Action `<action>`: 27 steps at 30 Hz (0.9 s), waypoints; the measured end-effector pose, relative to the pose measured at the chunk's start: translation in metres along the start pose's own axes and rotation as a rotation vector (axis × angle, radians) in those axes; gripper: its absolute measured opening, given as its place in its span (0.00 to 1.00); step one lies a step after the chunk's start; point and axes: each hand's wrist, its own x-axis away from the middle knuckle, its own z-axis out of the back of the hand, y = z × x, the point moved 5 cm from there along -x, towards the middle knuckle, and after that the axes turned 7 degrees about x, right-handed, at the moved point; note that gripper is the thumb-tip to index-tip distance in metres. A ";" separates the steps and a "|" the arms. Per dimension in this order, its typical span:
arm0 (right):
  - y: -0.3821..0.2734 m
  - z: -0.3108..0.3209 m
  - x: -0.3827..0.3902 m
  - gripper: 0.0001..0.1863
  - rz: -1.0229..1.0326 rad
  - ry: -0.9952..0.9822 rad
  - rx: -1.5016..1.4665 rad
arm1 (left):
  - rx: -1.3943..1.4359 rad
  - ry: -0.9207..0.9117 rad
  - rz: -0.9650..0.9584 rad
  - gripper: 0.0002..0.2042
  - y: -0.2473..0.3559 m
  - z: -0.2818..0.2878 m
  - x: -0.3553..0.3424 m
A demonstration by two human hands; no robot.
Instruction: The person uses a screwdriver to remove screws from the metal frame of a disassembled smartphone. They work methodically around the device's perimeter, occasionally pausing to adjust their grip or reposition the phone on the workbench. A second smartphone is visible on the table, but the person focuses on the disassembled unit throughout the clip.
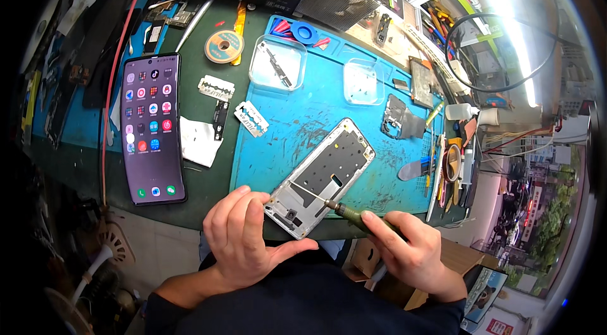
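A bare silver phone frame [303, 201] with a black back sheet lies tilted on the blue work mat [278, 145], its lower end at the mat's near edge. My left hand [243, 237] is at that end, index finger at the left corner and thumb along the bottom, holding the frame between them. In my right hand [408, 249] is a slim screwdriver [344, 210] with a green handle and thin metal shaft. Its shaft crosses the frame's lower half, pointing left; whether the tip touches is hard to tell.
Left of the mat lies a lit phone [152, 126]. Razor blades [251, 118], a white cloth [199, 142] and a wire spool [224, 47] are nearby. Clear boxes [278, 62] stand at the mat's back. Tools and a white bottle [461, 111] crowd the right.
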 end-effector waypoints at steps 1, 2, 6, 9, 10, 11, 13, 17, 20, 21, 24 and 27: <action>-0.002 -0.001 0.001 0.37 0.001 -0.004 0.000 | 0.002 -0.004 0.000 0.56 0.000 0.000 -0.001; -0.003 -0.002 0.002 0.37 0.001 -0.008 0.001 | 0.005 -0.007 -0.001 0.55 0.000 0.000 -0.002; -0.004 0.000 0.000 0.38 0.015 -0.008 0.035 | 0.005 0.004 0.009 0.54 0.000 0.001 0.000; -0.007 -0.002 0.003 0.39 0.006 -0.022 0.012 | 0.008 -0.010 0.010 0.54 0.000 0.001 -0.001; -0.007 -0.002 0.003 0.39 0.009 -0.020 0.013 | 0.010 -0.007 0.008 0.54 0.000 0.001 -0.002; -0.008 -0.002 0.003 0.39 0.012 -0.018 0.014 | 0.011 -0.004 0.005 0.54 0.000 0.001 -0.002; -0.010 -0.002 0.004 0.39 0.017 -0.014 0.016 | 0.017 0.005 0.011 0.54 0.000 0.001 -0.002; -0.010 -0.003 0.003 0.38 0.025 -0.003 0.020 | 0.031 0.019 0.028 0.54 0.001 0.003 -0.003; -0.011 -0.004 0.003 0.38 0.026 0.000 0.014 | 0.035 0.021 0.030 0.54 0.002 0.003 -0.003; -0.011 -0.004 0.003 0.38 0.026 -0.001 0.011 | 0.036 0.022 0.031 0.54 0.002 0.003 -0.003; -0.012 -0.007 0.006 0.38 0.025 0.005 0.011 | 0.027 0.004 0.017 0.55 -0.001 0.001 0.000; -0.012 -0.008 0.009 0.38 0.025 0.001 0.015 | 0.028 0.007 0.013 0.56 0.000 0.001 -0.002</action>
